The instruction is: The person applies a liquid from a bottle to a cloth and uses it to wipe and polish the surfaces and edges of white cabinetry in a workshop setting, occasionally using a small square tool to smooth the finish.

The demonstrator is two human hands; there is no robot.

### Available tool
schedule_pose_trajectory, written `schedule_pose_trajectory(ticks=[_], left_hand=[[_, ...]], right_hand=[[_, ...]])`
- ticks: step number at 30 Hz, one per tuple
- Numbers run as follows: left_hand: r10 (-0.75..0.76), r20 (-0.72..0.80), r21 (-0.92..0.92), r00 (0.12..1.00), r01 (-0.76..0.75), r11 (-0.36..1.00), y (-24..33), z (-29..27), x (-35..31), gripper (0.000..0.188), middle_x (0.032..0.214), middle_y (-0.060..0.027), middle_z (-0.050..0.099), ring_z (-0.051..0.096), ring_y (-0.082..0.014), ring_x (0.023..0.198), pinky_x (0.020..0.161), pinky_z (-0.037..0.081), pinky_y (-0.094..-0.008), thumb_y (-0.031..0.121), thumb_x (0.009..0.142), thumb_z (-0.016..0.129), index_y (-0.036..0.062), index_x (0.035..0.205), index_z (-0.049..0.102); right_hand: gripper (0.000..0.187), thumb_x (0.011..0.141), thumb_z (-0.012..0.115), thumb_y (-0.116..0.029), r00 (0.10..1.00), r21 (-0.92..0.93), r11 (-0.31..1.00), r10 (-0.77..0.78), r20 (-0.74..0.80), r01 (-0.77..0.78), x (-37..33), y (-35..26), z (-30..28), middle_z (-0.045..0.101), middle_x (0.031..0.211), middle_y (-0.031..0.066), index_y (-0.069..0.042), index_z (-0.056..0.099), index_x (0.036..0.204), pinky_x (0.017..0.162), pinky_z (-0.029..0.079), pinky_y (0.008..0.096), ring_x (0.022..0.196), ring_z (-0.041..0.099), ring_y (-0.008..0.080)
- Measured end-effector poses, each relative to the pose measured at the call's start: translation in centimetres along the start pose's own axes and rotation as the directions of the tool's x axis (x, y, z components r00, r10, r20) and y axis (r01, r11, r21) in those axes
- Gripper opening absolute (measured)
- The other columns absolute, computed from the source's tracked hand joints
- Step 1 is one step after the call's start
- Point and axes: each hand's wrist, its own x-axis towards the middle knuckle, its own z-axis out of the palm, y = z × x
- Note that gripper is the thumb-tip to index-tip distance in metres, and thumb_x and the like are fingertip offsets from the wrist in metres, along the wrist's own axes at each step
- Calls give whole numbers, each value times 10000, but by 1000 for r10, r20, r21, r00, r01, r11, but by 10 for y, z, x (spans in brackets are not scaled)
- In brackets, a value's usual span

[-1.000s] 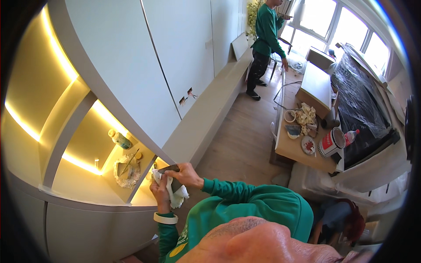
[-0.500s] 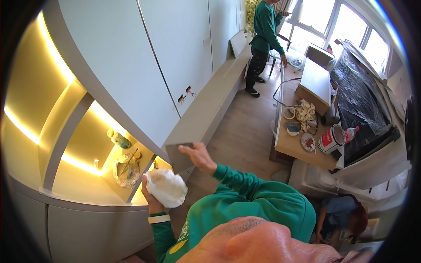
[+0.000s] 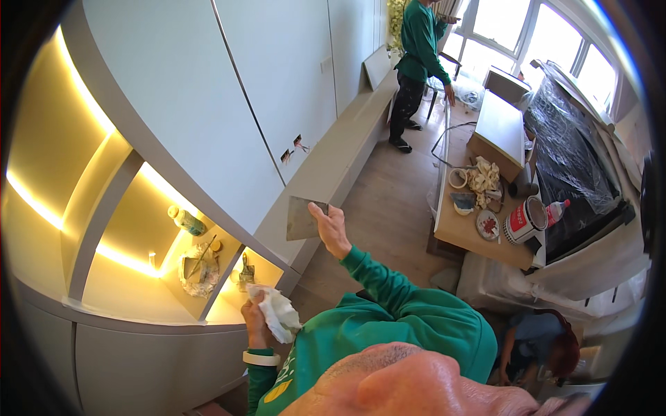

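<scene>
My left hand, with a white band round its wrist, grips a crumpled white cloth close to my chest, beside the lit shelf. My right hand is held out over the floor, its thumb and fingers closed on a flat grey scraper. A paintbrush stands in the lit compartment just beyond my left hand. In the neighbouring compartment are a capped bottle and a plastic-wrapped bundle with a thin stick across it.
A long low ledge runs along the pale wall panels, with open wiring boxes above it. At right, a table bears a paint can, bowls and rags. One person stands ahead; another bends down at lower right.
My right hand has moved right and away from the shelf with the scraper. My left hand has dropped nearer my body, and the cloth has turned, uncovering the paintbrush.
</scene>
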Motion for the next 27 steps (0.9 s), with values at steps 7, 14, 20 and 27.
schedule_pose_trajectory(ticks=[7,14,20,27], left_hand=[[-2,108,-341,994,39,939,56,33,-12,477,1098,-90,682,667,-266,979,863,564,-425,525,982,549,107,1200,622],[-16,23,-296,1000,22,955,65,45,-15,520,1177,-100,672,652,-255,1051,913,545,-403,516,968,544,92,1261,613],[26,49,-343,998,-7,939,40,31,12,490,1157,-116,687,668,-252,1037,922,552,-398,430,961,582,51,1272,607],[104,123,-13,987,-103,995,14,74,18,216,1004,-43,691,663,-141,847,759,542,-284,153,968,675,35,1149,663]], right_hand=[[270,936,663,-199,975,53,987,140,175,-151,-51,4,8,671,876,-11,24,706,1080,691,476,265,776,554,73],[217,936,654,-186,922,79,948,277,270,-308,-75,14,4,654,792,-29,-2,710,1037,611,455,269,694,562,62],[254,933,680,-190,909,104,940,279,311,-324,-79,-15,2,705,888,19,-4,701,1105,686,516,274,756,617,87],[242,936,736,-182,929,-162,986,95,357,-39,-96,26,6,694,913,-18,7,721,1085,733,515,259,819,575,49]])
